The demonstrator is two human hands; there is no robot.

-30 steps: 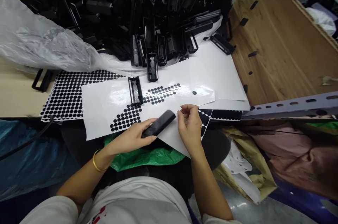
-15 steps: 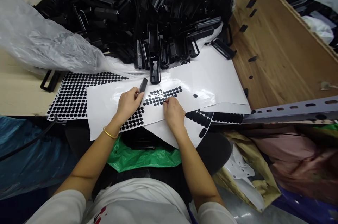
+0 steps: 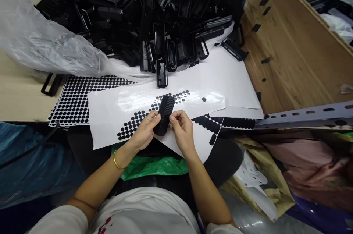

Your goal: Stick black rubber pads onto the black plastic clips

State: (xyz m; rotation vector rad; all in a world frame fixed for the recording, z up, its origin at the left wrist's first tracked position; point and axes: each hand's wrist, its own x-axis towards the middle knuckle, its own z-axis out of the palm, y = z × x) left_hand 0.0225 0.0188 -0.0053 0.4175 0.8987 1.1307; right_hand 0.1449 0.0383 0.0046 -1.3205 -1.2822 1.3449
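My left hand [image 3: 145, 133] holds a black ribbed plastic part [image 3: 164, 114] upright over a white sheet of round black stickers [image 3: 132, 107]. My right hand [image 3: 182, 131] pinches the part's lower right edge with its fingertips. Whether a sticker sits between those fingers is too small to tell. A second sticker sheet [image 3: 205, 131] with larger oval pads lies under my right hand.
A big heap of black plastic parts [image 3: 154, 9] on a clear plastic bag [image 3: 41, 46] fills the back of the table. A full dot sheet [image 3: 74, 96] lies at left. A plywood panel [image 3: 292, 46] and a perforated metal rail [image 3: 309, 114] stand at right. A green bag [image 3: 149, 166] lies in my lap.
Both hands came back from the sticker sheet toward me. My left hand lifted a black part from the sheet, and my right hand moved from the dots onto the part.
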